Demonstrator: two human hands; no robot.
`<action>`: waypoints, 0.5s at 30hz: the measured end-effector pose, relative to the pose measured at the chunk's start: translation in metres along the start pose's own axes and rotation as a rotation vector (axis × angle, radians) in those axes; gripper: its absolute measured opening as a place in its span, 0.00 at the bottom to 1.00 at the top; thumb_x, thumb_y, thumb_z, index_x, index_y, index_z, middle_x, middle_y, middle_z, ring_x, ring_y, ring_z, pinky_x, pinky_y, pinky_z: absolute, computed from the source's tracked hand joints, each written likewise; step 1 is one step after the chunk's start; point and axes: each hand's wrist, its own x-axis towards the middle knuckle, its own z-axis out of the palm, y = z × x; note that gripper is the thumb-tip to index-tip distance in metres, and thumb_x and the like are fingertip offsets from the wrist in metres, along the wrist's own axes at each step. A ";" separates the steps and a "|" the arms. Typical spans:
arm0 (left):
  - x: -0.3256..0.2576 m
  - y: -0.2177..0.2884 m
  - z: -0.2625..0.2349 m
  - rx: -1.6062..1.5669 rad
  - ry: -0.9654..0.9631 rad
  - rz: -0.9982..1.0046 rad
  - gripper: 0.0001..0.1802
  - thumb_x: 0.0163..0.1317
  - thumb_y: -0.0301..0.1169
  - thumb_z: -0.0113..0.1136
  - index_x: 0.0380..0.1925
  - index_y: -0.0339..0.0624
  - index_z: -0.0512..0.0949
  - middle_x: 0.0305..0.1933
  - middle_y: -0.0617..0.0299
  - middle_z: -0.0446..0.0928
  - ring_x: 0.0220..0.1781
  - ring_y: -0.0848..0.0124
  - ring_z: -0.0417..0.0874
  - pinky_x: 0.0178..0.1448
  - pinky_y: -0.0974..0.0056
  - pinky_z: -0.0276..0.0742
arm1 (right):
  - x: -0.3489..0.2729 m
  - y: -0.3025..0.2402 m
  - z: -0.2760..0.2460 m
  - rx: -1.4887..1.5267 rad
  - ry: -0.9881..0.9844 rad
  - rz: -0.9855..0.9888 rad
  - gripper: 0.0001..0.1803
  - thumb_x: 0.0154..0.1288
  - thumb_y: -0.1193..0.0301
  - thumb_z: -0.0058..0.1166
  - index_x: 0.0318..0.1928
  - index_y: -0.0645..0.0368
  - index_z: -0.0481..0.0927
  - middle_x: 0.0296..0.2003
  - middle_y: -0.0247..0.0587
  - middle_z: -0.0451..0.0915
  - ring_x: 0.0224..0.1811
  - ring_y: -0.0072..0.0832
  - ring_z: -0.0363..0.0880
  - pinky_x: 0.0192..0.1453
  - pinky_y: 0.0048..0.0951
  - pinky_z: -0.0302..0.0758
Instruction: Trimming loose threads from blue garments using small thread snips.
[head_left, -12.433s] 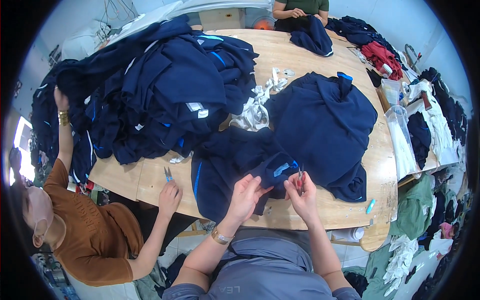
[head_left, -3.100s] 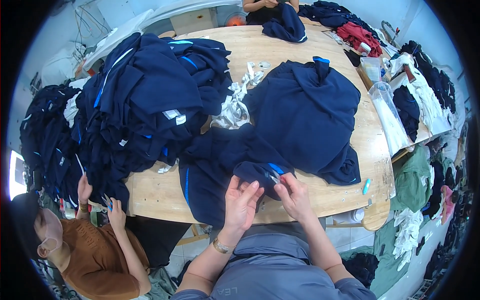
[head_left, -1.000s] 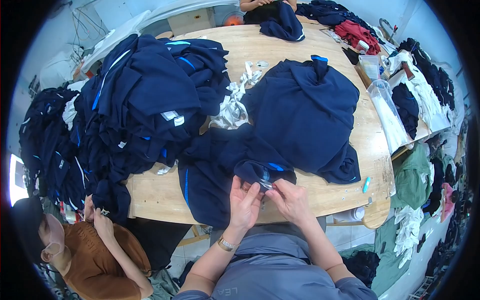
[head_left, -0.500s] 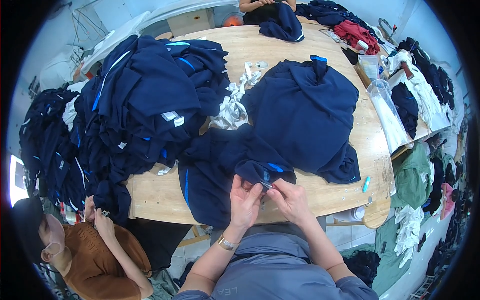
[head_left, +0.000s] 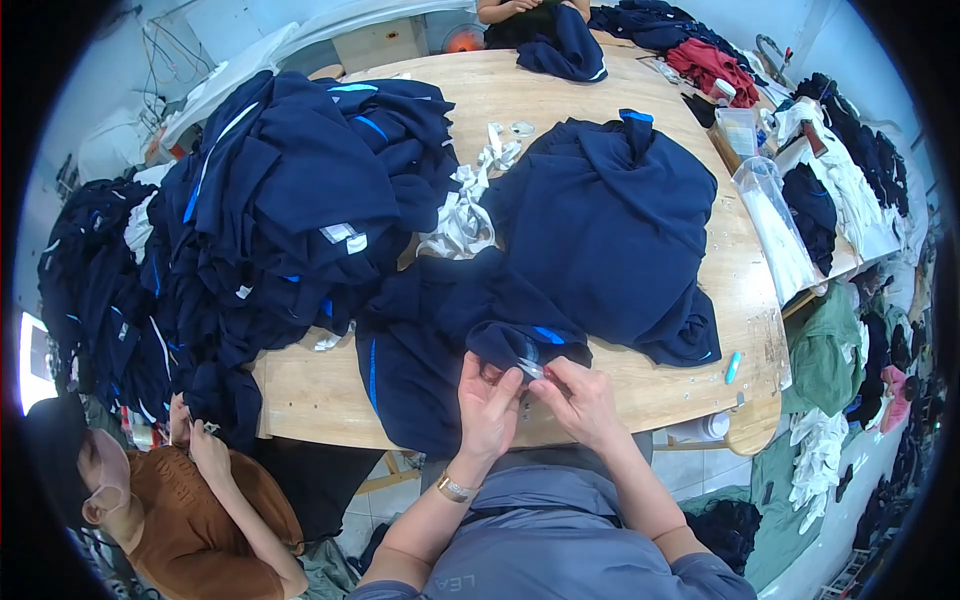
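A navy garment (head_left: 440, 300) with bright blue trim lies at the table's near edge, its upper layer bunched under my fingers. My left hand (head_left: 490, 405) pinches a fold of it between thumb and fingers. Close beside it, my right hand (head_left: 580, 400) is closed on a small silvery tool (head_left: 530, 369) with a touch of red, perhaps thread snips; the fingers hide most of it. The tool's shiny end meets the cloth by my left fingertips.
Large navy garment piles stand at left (head_left: 300, 180) and right (head_left: 610, 230), with white fabric strips (head_left: 465, 220) between. A turquoise marker-like object (head_left: 733, 368) lies on the wooden table (head_left: 745, 300). A co-worker (head_left: 190, 500) sits at lower left; another person's hands (head_left: 525, 8) show at the far side.
The silvery tool has shifted slightly and shows a paler, wider end against the cloth. My hands are almost in the same place. The lower-left co-worker's fingers have moved a little.
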 end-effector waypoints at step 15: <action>-0.001 0.002 0.001 0.025 -0.033 -0.037 0.19 0.61 0.18 0.51 0.51 0.44 0.63 0.42 0.64 0.73 0.45 0.76 0.75 0.52 0.67 0.73 | 0.001 0.000 -0.001 -0.002 0.009 -0.020 0.13 0.57 0.65 0.58 0.26 0.61 0.73 0.17 0.43 0.71 0.17 0.35 0.71 0.21 0.29 0.65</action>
